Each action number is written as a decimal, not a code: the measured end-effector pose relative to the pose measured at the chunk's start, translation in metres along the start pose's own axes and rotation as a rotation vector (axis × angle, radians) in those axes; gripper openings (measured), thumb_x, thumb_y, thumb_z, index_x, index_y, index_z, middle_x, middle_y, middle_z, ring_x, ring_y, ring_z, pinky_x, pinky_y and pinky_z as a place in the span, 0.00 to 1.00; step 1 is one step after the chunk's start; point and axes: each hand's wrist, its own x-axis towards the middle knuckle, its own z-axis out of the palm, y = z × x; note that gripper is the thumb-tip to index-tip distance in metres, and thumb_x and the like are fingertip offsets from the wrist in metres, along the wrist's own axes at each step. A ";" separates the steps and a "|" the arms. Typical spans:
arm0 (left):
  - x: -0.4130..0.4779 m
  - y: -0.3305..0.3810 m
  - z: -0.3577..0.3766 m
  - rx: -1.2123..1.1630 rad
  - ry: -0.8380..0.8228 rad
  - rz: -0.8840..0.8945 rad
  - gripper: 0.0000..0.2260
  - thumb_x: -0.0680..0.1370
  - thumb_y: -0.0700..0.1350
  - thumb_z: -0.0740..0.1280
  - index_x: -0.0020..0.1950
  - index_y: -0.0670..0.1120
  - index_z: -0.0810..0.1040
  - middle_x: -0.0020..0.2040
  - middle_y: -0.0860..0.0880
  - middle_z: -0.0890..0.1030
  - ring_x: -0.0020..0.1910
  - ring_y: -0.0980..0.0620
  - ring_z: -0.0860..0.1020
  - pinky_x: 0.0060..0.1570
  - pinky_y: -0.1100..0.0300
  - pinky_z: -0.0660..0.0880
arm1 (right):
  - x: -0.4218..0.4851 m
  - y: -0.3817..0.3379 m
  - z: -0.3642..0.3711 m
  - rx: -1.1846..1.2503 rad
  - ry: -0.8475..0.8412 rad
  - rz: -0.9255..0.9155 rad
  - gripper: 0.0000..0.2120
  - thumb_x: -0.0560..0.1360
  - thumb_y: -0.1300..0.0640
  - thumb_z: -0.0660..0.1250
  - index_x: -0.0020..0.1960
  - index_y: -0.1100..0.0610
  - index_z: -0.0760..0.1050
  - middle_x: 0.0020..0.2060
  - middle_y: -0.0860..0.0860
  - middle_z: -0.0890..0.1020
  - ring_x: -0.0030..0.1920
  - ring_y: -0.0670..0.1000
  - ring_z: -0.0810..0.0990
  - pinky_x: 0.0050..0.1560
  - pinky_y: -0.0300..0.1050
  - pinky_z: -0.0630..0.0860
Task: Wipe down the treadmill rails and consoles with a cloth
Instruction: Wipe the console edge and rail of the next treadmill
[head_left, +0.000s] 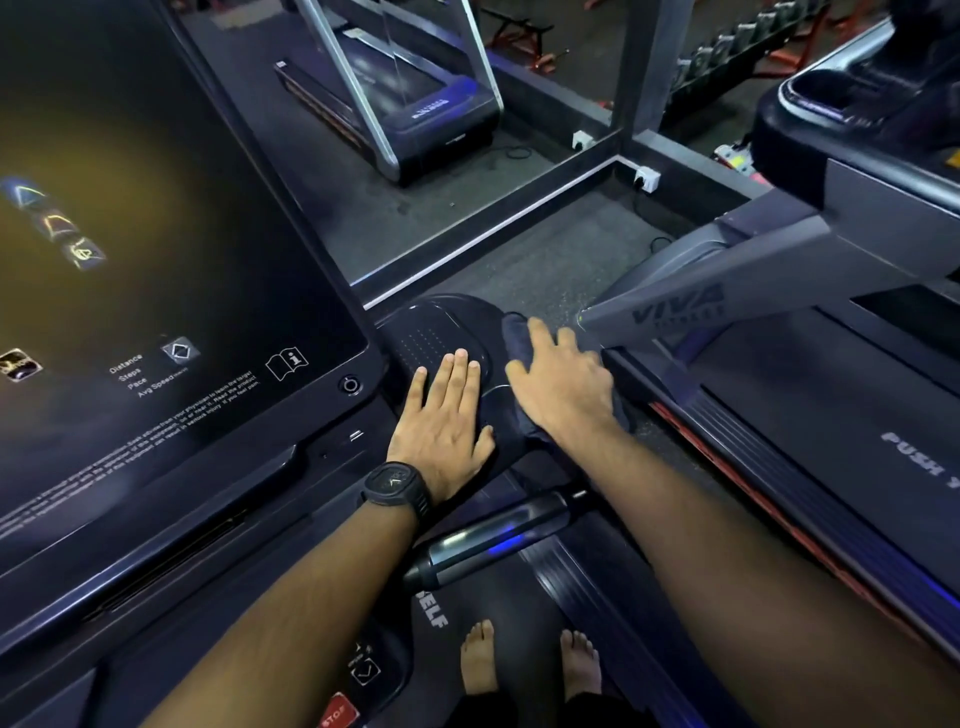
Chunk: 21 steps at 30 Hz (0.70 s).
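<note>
Far left, filling half the frame: dark console screen (156, 234) with faint icons and white text. Near centre, flat on the console's oval side tray (441, 322): left hand (441, 421), fingers straight and together, holding nothing, black watch (397, 488) on the wrist. Just right, bunched at the tray's right edge: dark cloth (517, 335), long axis roughly up the frame, far end pointing toward the top. Spread over it, pressing rather than gripping: right hand (566, 387). Below: glossy handrail (493, 535). Far right: neighbouring treadmill (831, 441).
</note>
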 end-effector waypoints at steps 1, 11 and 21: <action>0.000 0.000 0.000 -0.001 0.002 -0.002 0.35 0.79 0.59 0.48 0.81 0.40 0.51 0.82 0.41 0.51 0.81 0.45 0.50 0.78 0.41 0.48 | -0.006 0.000 0.000 0.031 0.002 0.097 0.32 0.80 0.39 0.57 0.80 0.48 0.56 0.72 0.57 0.69 0.63 0.66 0.74 0.57 0.61 0.74; 0.004 0.002 0.001 -0.021 0.022 -0.015 0.35 0.80 0.58 0.55 0.81 0.40 0.53 0.81 0.41 0.53 0.81 0.45 0.51 0.77 0.39 0.48 | -0.011 0.005 -0.003 0.047 -0.013 0.091 0.30 0.80 0.40 0.56 0.79 0.48 0.59 0.72 0.57 0.69 0.65 0.66 0.73 0.59 0.60 0.72; 0.005 0.002 0.001 -0.076 0.021 -0.021 0.35 0.79 0.57 0.55 0.81 0.40 0.51 0.81 0.41 0.52 0.81 0.45 0.51 0.77 0.38 0.49 | -0.021 0.006 0.000 -0.065 0.055 0.014 0.28 0.79 0.40 0.58 0.77 0.48 0.63 0.70 0.57 0.72 0.61 0.66 0.76 0.56 0.59 0.74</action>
